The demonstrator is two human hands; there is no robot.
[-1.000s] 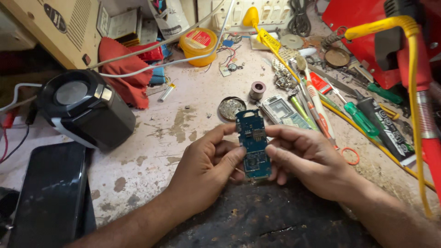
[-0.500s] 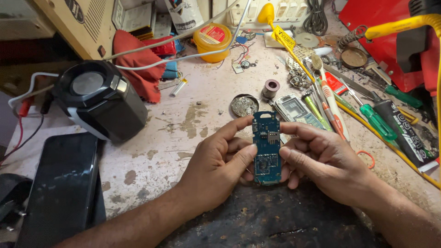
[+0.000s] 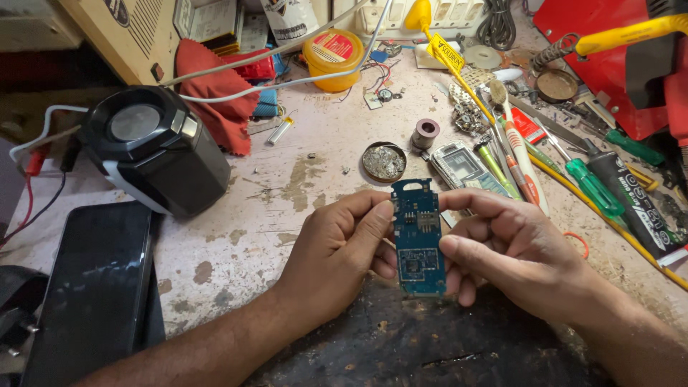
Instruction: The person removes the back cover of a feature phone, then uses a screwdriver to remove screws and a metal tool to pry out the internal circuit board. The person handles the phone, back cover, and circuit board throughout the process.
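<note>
A blue circuit board is held up over the near middle of the bench, pinched along its long edges between both hands. The left hand is closed on the board's left edge, thumb laid against the face; the right hand is closed on the right edge, fingers curled round behind. The step in hand looks to be an inspection, the populated face being turned up toward the viewer. By judgement, any next move calls for a steady edge grip, with fingertips kept off the small parts on the face. The board's long axis runs near to far, almost straight up the frame; its notched end points far, toward a small round tin of metal bits, and its square end points near, over the dark mat. To the left a black round-topped device is seen, with a black phone nearer; to the right, a green screwdriver lies among other tools.
</note>
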